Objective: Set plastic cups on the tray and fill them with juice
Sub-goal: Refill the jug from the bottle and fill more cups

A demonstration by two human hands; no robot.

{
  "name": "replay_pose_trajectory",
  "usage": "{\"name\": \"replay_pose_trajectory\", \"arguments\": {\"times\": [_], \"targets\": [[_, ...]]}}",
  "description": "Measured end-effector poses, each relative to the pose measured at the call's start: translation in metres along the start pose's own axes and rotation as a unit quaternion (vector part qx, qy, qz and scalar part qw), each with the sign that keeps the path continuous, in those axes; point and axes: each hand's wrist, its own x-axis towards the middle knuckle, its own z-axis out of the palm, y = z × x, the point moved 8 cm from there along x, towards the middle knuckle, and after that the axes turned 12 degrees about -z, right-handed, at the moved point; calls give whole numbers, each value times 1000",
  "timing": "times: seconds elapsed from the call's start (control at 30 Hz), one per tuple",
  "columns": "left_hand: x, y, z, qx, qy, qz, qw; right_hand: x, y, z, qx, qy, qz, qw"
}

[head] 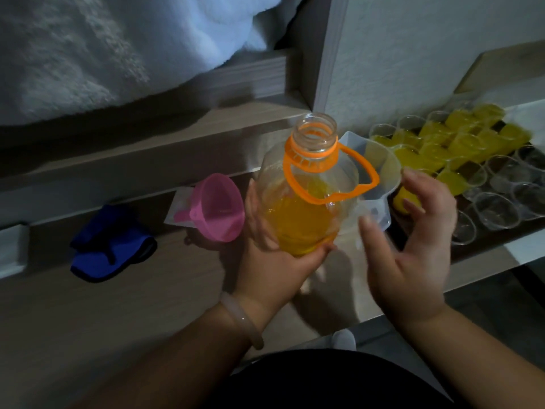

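My left hand [274, 261] grips a clear juice bottle [306, 184] from below. The bottle is uncapped, has an orange neck ring and carry handle, and holds orange juice in its lower part. My right hand [418, 231] hovers open just right of the bottle, fingers spread, holding nothing. A clear plastic jug [383, 166] stands behind the bottle. On the right a dark tray [495, 237] carries several clear plastic cups: those at the back [460, 137] hold yellow juice, those nearer me [498, 211] are empty.
A pink funnel [216, 206] lies on the wooden surface left of the bottle, on a white packet. A blue cloth [109, 246] sits further left. A white fluffy blanket [103, 48] hangs over a ledge behind. The counter's front edge runs below my right hand.
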Motion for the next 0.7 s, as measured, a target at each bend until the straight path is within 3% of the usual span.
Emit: {"name": "replay_pose_trajectory", "arguments": {"times": [0.1, 0.27, 0.5, 0.7], "targets": [[-1, 1, 0, -20, 12, -1, 1000, -14, 32, -5, -59, 11, 85, 995], [0, 2, 3, -21, 19, -2, 1000, -32, 62, 12, -45, -45, 226, 972], [-4, 5, 5, -34, 11, -6, 999, -30, 71, -2, -77, -24, 225, 971], [-11, 15, 1, -34, 50, 24, 998, -28, 80, -8, -82, -15, 241, 967]]}}
